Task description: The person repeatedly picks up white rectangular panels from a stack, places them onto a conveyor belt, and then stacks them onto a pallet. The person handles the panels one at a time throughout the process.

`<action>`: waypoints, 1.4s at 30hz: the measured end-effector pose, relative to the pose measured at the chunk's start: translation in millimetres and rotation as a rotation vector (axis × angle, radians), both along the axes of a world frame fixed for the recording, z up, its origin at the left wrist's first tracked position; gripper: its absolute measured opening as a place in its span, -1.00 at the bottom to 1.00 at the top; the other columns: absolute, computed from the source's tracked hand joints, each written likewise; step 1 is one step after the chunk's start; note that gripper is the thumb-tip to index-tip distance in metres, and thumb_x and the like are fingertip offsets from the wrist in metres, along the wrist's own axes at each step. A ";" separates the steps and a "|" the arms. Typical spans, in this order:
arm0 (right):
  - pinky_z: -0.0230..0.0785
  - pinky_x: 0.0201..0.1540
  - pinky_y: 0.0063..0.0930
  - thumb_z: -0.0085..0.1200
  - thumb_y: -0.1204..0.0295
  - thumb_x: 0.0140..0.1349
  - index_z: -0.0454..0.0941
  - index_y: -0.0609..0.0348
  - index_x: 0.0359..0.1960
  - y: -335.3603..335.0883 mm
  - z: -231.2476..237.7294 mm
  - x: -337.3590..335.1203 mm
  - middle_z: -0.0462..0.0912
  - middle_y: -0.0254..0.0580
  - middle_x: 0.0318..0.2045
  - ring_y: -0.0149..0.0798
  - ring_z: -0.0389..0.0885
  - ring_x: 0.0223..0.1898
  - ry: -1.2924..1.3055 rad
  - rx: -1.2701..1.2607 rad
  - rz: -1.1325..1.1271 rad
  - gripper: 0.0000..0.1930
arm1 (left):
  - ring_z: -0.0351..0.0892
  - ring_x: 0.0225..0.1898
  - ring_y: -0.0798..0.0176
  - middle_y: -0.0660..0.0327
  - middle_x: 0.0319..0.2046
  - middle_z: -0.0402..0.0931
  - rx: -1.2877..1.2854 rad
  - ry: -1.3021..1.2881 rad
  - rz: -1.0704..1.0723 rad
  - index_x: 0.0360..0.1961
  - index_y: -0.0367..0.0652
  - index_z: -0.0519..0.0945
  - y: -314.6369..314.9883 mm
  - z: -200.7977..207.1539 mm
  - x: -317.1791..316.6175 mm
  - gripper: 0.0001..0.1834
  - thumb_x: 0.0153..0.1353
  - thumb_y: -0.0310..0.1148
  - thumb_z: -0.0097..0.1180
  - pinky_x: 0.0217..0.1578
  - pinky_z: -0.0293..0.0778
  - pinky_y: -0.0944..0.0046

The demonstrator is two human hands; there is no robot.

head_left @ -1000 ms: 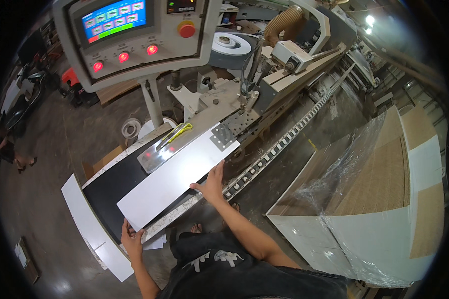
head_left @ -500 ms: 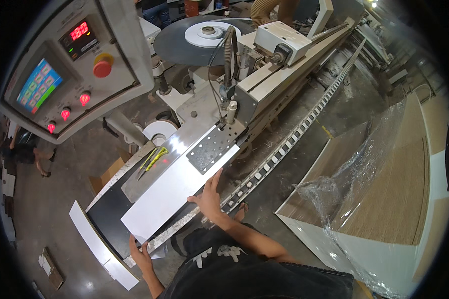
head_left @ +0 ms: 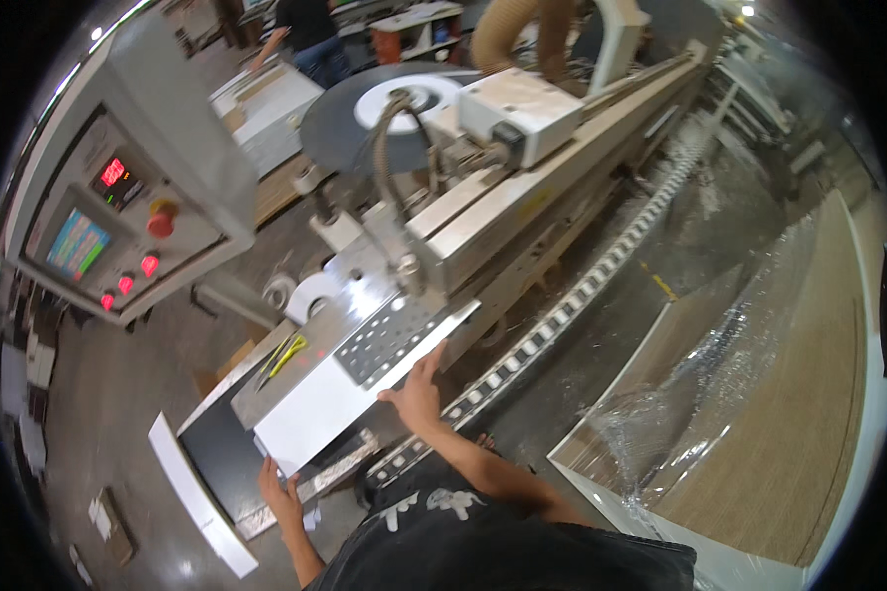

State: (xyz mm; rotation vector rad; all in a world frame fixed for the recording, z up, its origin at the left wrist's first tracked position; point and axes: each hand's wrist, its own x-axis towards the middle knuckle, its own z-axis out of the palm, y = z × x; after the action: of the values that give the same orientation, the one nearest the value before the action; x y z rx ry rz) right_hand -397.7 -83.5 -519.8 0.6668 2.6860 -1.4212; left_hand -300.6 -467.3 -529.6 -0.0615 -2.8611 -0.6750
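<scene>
A long white panel [head_left: 317, 422] lies on the machine's infeed table, partly under a perforated metal plate [head_left: 389, 340]. At the panel's near end, my left hand [head_left: 282, 494] has its thumb and fingers against the corner. My right hand [head_left: 416, 396] grips the long right edge, thumb and fingers spread along it. Parts of the fingertips are hidden at the panel's edge. A yellow-handled cutting tool [head_left: 284, 359] rests on the metal top just left of the panel.
A control box [head_left: 133, 231] with a lit screen stands at left. Ahead are a white motor housing [head_left: 532, 110] and a large dark disc reel [head_left: 340, 123]. A slatted conveyor track [head_left: 552, 330] runs along the right, past wood-grain boards [head_left: 749, 463] under plastic film. Someone [head_left: 310, 39] stands far behind.
My view has tilted up and shifted, bringing a person at the back more into sight. The white panel has slid forward along the table, both hands moving with it.
</scene>
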 end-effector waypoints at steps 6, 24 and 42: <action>0.56 0.19 -0.09 0.56 0.12 0.11 -0.11 0.72 0.51 68.0 0.5 -15.5 -0.66 0.36 0.59 0.15 0.70 0.15 -0.054 -0.123 0.069 0.25 | 0.25 0.48 -0.26 -0.04 0.39 0.44 -0.199 0.132 -0.064 0.25 -0.28 0.50 46.3 -9.5 -25.0 -0.37 0.33 -0.03 0.24 0.45 0.03 -0.28; 0.61 0.01 -0.40 0.33 0.25 0.39 0.32 0.34 0.49 184.4 109.0 231.9 0.64 0.13 0.28 -0.24 0.78 0.04 0.096 -0.105 -0.465 -0.26 | 0.40 0.22 -0.26 -0.10 0.20 0.47 0.101 0.147 -0.130 0.11 -0.33 0.58 204.7 -7.0 -86.3 -0.37 0.15 -0.13 0.48 0.29 0.20 -0.30; 0.55 0.21 -0.25 0.28 0.39 0.43 0.37 0.21 0.48 314.8 216.7 297.6 0.68 -0.01 0.25 -0.17 0.73 0.15 0.434 -0.014 -0.594 -0.37 | 0.51 0.14 -0.15 -0.03 0.01 0.50 0.585 -0.061 -1.130 0.03 -0.25 0.62 575.8 125.9 -51.6 -0.76 0.36 -0.50 0.18 0.23 0.38 -0.01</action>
State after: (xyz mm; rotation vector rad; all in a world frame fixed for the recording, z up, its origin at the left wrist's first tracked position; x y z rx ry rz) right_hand -100.1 231.3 -303.2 1.3904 2.9230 -1.8956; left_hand -352.2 108.4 -403.7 -1.6146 -2.3148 -1.6407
